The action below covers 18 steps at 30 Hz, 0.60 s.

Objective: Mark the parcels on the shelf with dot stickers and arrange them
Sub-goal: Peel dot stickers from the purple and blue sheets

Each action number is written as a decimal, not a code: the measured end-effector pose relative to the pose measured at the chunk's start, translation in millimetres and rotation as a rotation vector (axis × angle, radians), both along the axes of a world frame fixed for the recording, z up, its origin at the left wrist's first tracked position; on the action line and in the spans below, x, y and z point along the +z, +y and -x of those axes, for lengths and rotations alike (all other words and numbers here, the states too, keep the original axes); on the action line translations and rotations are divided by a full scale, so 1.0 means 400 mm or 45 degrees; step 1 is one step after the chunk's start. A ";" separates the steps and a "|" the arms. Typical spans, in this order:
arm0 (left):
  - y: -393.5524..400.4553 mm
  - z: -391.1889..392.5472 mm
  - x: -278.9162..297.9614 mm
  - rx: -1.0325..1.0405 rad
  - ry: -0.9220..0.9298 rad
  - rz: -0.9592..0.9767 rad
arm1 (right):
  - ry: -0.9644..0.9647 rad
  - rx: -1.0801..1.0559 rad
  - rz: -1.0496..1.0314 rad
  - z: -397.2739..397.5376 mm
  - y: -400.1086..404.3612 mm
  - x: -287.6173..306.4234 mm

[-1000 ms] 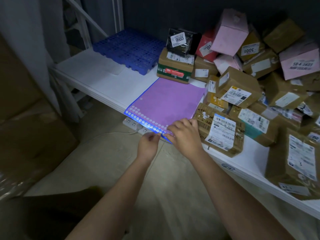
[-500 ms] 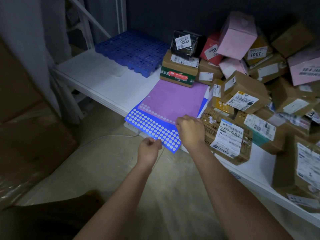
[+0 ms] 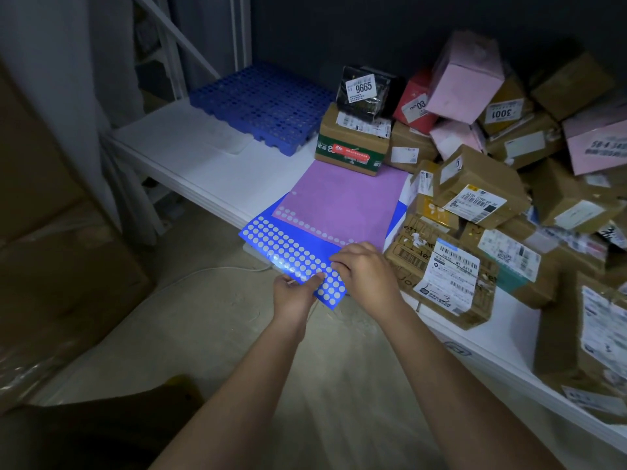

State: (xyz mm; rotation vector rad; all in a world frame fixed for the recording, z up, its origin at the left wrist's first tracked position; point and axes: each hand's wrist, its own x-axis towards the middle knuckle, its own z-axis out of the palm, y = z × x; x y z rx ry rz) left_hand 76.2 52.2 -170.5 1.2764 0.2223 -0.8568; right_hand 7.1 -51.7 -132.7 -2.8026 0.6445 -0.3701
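A blue sheet of dot stickers [image 3: 288, 247] sticks out over the front edge of the white shelf [image 3: 210, 171], under a purple sticker sheet [image 3: 346, 201]. My left hand [image 3: 295, 293] pinches the blue sheet's near edge from below. My right hand [image 3: 368, 269] rests with curled fingers on the blue sheet's near corner, fingertips on the dots. A heap of brown, pink and red parcels [image 3: 502, 184] fills the shelf's right side; a labelled cardboard parcel [image 3: 444, 273] lies just right of my right hand.
A blue plastic pallet [image 3: 261, 103] lies at the shelf's back left. A black parcel marked 9665 [image 3: 364, 89] sits on a green-banded box [image 3: 353, 144]. A white power strip and cable [image 3: 258, 262] lie on the floor below. Large wrapped cartons [image 3: 51, 249] stand at left.
The blue sheet has been drawn out from under the purple one toward me. My right hand went back toward the purple sheet, then returned onto the blue sheet's near corner.
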 end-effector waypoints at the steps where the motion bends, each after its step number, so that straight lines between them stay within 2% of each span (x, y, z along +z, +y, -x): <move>1: -0.001 0.002 0.005 0.028 -0.005 0.003 | 0.015 -0.019 -0.024 -0.002 0.001 -0.004; 3: 0.001 0.000 0.011 0.112 -0.036 0.000 | 0.011 -0.054 -0.082 -0.001 0.003 -0.011; 5: 0.010 -0.005 0.012 0.161 -0.188 -0.117 | -0.007 -0.082 -0.159 0.005 0.003 -0.023; 7: 0.020 -0.009 0.010 0.113 -0.523 -0.360 | -0.042 -0.113 -0.206 0.008 0.003 -0.032; 9: 0.022 -0.018 -0.001 0.008 -0.988 -0.544 | -0.060 -0.135 -0.227 0.009 0.005 -0.039; 11: 0.016 -0.028 -0.012 -0.209 -1.427 -0.631 | -0.074 -0.150 -0.231 0.009 0.006 -0.043; 13: 0.005 -0.043 -0.023 -0.397 -1.699 -0.688 | -0.091 -0.153 -0.239 0.010 0.004 -0.045; 15: -0.004 -0.059 -0.027 -0.484 -1.830 -0.713 | -0.097 -0.156 -0.249 0.012 0.002 -0.049; 18: -0.012 -0.080 -0.017 -0.591 -1.904 -0.692 | -0.110 -0.148 -0.241 0.014 -0.002 -0.057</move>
